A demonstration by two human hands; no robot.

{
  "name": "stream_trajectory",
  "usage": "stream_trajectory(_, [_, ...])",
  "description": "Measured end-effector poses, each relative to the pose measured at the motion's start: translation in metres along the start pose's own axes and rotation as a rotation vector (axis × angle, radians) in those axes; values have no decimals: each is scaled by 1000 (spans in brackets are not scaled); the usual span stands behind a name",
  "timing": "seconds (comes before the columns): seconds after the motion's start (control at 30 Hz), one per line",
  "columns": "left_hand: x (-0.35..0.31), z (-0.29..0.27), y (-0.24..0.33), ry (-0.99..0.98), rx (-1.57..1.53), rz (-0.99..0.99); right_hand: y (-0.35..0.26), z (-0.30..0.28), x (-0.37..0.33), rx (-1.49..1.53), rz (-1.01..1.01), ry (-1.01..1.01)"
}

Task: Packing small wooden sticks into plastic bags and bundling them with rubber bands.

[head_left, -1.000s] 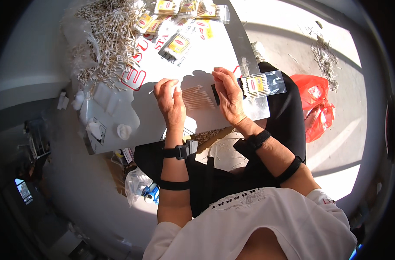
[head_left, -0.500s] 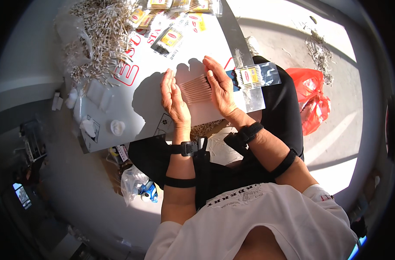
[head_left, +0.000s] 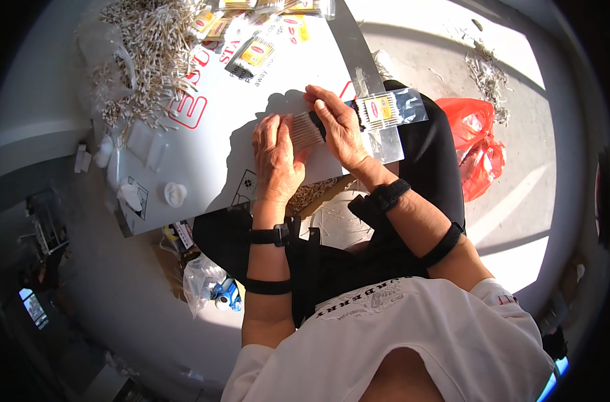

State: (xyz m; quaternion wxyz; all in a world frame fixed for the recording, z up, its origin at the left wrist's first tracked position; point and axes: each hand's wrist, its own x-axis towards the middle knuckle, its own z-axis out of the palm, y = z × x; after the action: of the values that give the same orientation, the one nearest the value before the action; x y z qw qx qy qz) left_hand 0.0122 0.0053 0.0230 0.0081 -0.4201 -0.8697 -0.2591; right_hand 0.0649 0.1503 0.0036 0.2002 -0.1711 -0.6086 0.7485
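A row of cotton swabs (head_left: 306, 131) lies on the white board (head_left: 211, 164) between my two hands. My left hand (head_left: 278, 161) bends its fingers over the left ends of the row, and its thumb rests along the near side. At the right ends stands my right hand (head_left: 342, 130) on its edge, fingers stretched out and thumb raised. It hides part of a dark strip there. Just right of that hand, a clear packet of cotton swabs (head_left: 378, 110) with a yellow label reaches past the board's edge, over my leg.
A big heap of loose cotton swabs (head_left: 151, 57) covers the far left of the board. Several filled packets (head_left: 255, 55) lie at the back. A small white round piece (head_left: 175, 194) sits near the left corner. A red plastic bag (head_left: 476, 147) stands on the floor to the right.
My left hand has turned from upright with straight fingers to bent fingers over the swab ends, closer to my right hand. My right hand has hardly moved. The view has shifted slightly.
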Motion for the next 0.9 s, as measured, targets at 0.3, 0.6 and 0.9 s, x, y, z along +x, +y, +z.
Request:
stream_trajectory(0.3, [2, 24, 5, 383, -560, -272, 6, 12, -7, -19, -114, 63])
stream_trajectory(0.6, [18, 44, 24, 378, -563, -236, 6, 4, -7, -23, -140, 91])
stream_trajectory(0.9, [32, 54, 45, 305, -519, -155, -1, -24, -4, -113, -131, 182])
